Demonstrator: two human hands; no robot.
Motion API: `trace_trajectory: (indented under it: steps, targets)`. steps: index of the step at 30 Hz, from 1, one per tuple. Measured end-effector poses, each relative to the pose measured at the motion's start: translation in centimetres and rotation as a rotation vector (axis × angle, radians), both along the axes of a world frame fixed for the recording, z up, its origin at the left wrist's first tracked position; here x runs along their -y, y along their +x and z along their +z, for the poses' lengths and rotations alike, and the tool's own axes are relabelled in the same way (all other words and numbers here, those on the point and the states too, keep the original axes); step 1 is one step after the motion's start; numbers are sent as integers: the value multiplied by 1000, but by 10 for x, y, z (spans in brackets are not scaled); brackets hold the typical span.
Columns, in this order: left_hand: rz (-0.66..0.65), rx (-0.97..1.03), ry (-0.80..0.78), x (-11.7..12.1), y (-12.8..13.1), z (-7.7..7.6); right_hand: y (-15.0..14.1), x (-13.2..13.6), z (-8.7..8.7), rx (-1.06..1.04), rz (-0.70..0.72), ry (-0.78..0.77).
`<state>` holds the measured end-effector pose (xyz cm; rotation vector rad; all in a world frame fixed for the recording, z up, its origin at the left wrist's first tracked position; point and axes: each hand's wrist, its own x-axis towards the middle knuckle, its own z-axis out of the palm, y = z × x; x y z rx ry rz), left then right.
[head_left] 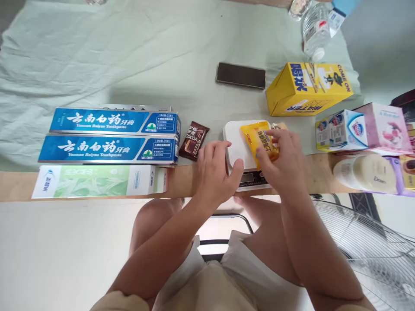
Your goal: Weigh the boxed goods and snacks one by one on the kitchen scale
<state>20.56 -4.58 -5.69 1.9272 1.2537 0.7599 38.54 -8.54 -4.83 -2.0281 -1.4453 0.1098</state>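
A white kitchen scale (236, 149) lies at the table's front edge, its dark display facing me. My right hand (282, 157) has its thumb and fingers closed on a small yellow snack packet (257, 134) over the right part of the scale. At the scale's left side is my left hand (217, 170), fingers stretched and thumb apart, with nothing in it. Just left of that hand lies a brown cocoa snack packet (194, 140). Something small and beige, partly hidden, shows behind my right fingers.
Blue toothpaste boxes (106, 148) and a pale green box (97, 181) lie at left. A black phone (241, 75) and a yellow carton (308, 88) are behind the scale. To the right are small cartons (342, 129), a cream bottle (366, 172) and, below, a fan (359, 229).
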Motion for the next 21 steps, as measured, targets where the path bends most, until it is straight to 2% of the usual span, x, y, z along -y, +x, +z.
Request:
trace_trajectory:
  steps: [6,10,12,16,19,21]
  targets:
    - [-16,-54,78,3,8,-4,-7,-3,3,0,5,-104]
    - [-28,-34,43,1,10,-4,-22,-6,3,0,135,-153]
    - [-22,-16,38,3,7,-3,-32,-8,2,-26,162,-145]
    - [-6,87,94,11,-5,-4,-51,-17,10,-89,128,-53]
    - [10,137,129,19,-18,-13,-64,-27,18,-65,110,-9]
    - [11,80,138,23,-25,-20,-72,-34,20,-50,106,-14]
